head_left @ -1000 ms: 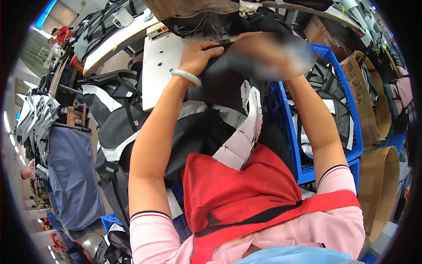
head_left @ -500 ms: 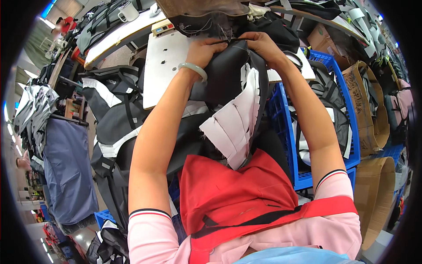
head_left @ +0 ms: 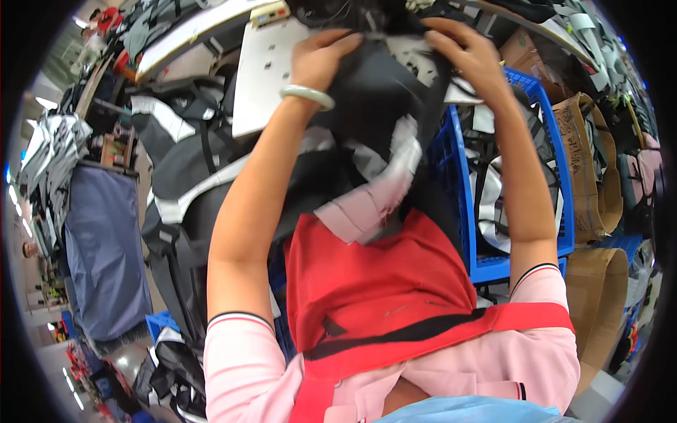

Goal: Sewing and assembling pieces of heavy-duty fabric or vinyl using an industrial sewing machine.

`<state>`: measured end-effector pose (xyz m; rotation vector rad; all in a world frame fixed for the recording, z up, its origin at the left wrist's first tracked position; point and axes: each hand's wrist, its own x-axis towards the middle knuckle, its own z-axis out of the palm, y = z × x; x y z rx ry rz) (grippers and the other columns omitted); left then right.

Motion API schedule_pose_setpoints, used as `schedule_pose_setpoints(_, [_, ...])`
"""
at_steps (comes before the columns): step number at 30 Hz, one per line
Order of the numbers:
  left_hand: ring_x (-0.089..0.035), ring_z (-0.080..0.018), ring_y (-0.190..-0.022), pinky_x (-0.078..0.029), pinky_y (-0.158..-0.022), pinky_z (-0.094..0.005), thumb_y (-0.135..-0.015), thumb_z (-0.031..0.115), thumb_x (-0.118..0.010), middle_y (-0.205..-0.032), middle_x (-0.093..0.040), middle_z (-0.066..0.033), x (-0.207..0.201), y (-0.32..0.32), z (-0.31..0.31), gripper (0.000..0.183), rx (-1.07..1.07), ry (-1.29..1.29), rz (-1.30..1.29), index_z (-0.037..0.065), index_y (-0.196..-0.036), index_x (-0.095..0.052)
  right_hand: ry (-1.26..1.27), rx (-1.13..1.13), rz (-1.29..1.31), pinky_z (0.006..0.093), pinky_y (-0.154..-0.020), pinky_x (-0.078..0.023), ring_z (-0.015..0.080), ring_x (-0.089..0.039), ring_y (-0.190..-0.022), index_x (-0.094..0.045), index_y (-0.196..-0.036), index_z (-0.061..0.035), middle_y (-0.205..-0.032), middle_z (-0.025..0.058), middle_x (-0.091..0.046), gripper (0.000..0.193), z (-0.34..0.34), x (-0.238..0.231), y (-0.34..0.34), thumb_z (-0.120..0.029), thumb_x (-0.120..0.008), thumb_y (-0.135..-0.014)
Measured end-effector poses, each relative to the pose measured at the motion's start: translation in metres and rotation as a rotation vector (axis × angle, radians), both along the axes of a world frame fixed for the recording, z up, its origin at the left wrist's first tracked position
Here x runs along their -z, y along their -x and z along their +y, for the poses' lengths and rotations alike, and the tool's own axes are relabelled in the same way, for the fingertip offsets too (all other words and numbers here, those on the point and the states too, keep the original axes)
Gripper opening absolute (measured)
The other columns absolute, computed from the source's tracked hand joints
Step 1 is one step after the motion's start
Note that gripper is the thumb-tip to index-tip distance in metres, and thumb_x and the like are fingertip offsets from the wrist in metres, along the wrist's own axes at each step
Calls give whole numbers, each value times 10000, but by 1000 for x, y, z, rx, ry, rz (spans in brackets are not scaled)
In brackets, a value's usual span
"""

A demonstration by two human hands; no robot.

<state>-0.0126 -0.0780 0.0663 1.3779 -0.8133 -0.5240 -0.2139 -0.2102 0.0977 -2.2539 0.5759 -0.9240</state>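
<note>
My left hand [head_left: 321,62], with a pale bangle at the wrist, is closed in a pinch on the upper left edge of a black fabric piece [head_left: 370,88]. The piece hangs toward my lap, and a white strip [head_left: 367,208] with dark cross lines curls from its lower part. At its upper right my right hand [head_left: 469,56] is blurred by motion; thumb and fingers look apart beside the fabric. Beyond both hands is the dark lower part of a machine [head_left: 352,13], cut off by the upper edge. A red apron [head_left: 374,282] covers my lap.
A white work surface [head_left: 264,77] lies left of the fabric. More black and white pieces [head_left: 204,162] are heaped at left. On the right stand a blue crate [head_left: 462,190] with similar pieces and open cardboard boxes [head_left: 596,169]. Blue-grey cloth [head_left: 106,240] hangs far left.
My hands have moved apart and toward the upper edge, the right one further right. The black fabric has spread and shifted up with its white strip. The whole view has shifted slightly.
</note>
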Motion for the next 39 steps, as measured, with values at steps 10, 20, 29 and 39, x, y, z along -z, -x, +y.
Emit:
schedule_pose_setpoints(10, [-570, -305, -982, -419, -875, -391, -722, 160, -752, -994, -623, -109, 60, 158, 77, 365, 206, 310, -732, 71, -1058, -642, -369, 232, 276, 275, -763, -485, 128, -620, -827, -683, -1022, 15, -890, 49, -694, 247, 105, 52, 207, -144, -692, -832])
schedule_pose_setpoints(20, [-468, -309, -1217, -315, -1023, -432, -771, 264, -729, -1288, -510, -131, 164, 23, 158, 594, 98, -613, -866, 85, -1295, -514, -309, 566, -471, 300, -902, -494, 195, -617, -1007, -592, -1174, 27, -1160, 118, -629, 349, 24, -52, 464, -176, -661, -899])
schedule_pose_setpoints(29, [-547, -348, -1098, -432, -937, -392, -802, 303, -687, -1157, -591, -159, 179, 48, 94, 400, 245, -671, -924, 75, -1128, -651, -456, 437, 223, 273, -907, -408, 129, -548, -1018, -649, -1096, -44, -1088, 52, -628, 217, -11, 34, 577, -53, -574, -892])
schedule_pose_setpoints(39, [-629, -313, -986, -483, -854, -370, -829, 310, -642, -1028, -682, -140, 145, 64, 83, 312, 321, -718, -700, 76, -1026, -705, -99, 180, 466, 296, -926, -441, 185, -601, -1060, -599, -1219, -39, -1104, 121, -652, 317, 17, 130, 306, -154, -544, -928])
